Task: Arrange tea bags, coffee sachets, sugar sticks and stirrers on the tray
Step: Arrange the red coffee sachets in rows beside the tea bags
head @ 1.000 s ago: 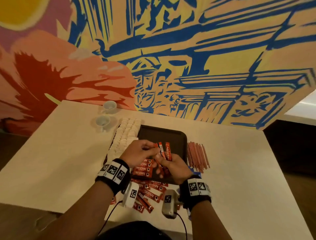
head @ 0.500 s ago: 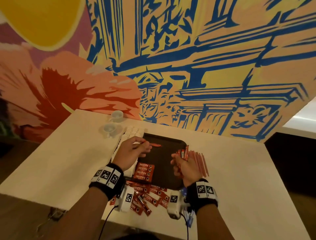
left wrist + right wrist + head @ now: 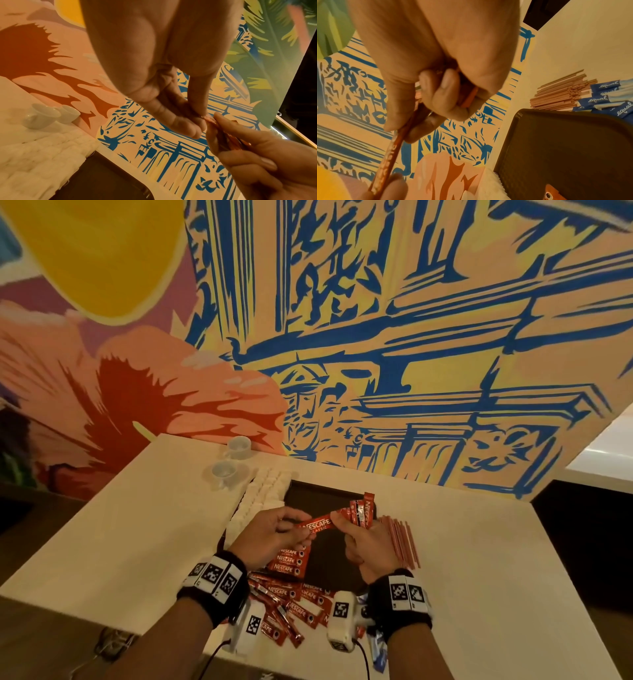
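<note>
Above the dark tray [image 3: 322, 498] my left hand [image 3: 274, 530] pinches one end of a red Nescafe coffee sachet [image 3: 317, 524]. My right hand [image 3: 364, 539] grips a small fan of coffee sachets [image 3: 361, 510] and also touches the single sachet's other end. In the right wrist view that sachet [image 3: 392, 152] runs down from my curled right fingers [image 3: 440, 94]. A few sachets [image 3: 289, 561] lie in a row on the tray's near left. More loose coffee sachets [image 3: 294, 607] lie on the table before the tray. White tea bags [image 3: 260, 498] lie left of the tray, brown stirrers [image 3: 400, 539] right of it.
Two small white cups [image 3: 227, 463] stand at the back left of the white table [image 3: 137, 535]. Blue Equal sugar sticks [image 3: 607, 97] lie beside the stirrers [image 3: 559, 93]. A painted mural wall [image 3: 376, 337] rises right behind the table. The table's right edge [image 3: 568, 577] drops to dark floor.
My left hand has come back from the tray's far left towards the right hand. It now pinches one sachet from the bundle the right hand holds.
</note>
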Available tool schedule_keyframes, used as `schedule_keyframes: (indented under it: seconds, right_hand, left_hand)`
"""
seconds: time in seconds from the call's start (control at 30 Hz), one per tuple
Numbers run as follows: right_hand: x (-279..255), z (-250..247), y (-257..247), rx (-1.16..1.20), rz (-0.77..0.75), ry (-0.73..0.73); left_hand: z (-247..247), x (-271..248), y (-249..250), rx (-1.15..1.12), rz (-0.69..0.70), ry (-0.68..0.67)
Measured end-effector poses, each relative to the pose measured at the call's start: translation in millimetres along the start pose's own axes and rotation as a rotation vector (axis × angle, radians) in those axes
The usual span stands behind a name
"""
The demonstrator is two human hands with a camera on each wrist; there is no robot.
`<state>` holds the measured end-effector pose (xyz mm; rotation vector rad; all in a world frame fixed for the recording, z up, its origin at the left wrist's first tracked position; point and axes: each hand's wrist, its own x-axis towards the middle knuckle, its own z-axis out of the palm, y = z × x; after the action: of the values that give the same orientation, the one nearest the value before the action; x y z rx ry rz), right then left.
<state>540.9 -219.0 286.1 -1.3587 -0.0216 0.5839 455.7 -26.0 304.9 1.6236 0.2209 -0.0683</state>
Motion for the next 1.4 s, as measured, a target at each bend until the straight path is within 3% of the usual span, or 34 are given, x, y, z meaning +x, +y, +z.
schedule_keyframes:
  seconds: [0.1,0.23,0.43,0.6,0.7,0.87,1.07,1.23,1.4]
  right_hand:
    - [-2,-2,-1,0.016,-0.027,0.037]
    - [-1,-2,-8,-0.152,-0.031,0.145]
    - [6,12,-22,-0.384,-0.180,0.120]
    - [21,18,-20,-0.399,-0.233,0.139]
    - [29,18,-21,-0.368,-0.171,0.148]
    - [49,15,-13,-0.199,0.071,0.125]
    - [71,11,1,-0.188,0.163,0.104]
    - [84,5,9,-0.213,0.281,0.220]
    - [86,-8,23,-0.148,0.341,0.244]
  left_hand:
    - [-7,5,-1,0.087,-0.017,0.011]
    - [-29,18,-16,0.344,0.061,0.221]
    - [-6,35,-19,0.729,0.218,0.112]
    - [6,57,-24,0.849,0.279,0.148]
    - [1,69,-25,0.871,0.294,0.131]
    - [-12,86,-31,0.903,0.294,0.056]
    - [-27,110,-35,0.867,0.200,-0.034]
    - [-50,149,-54,0.826,0.057,-0.073]
    - [-57,188,-94,1.074,-0.025,-0.184]
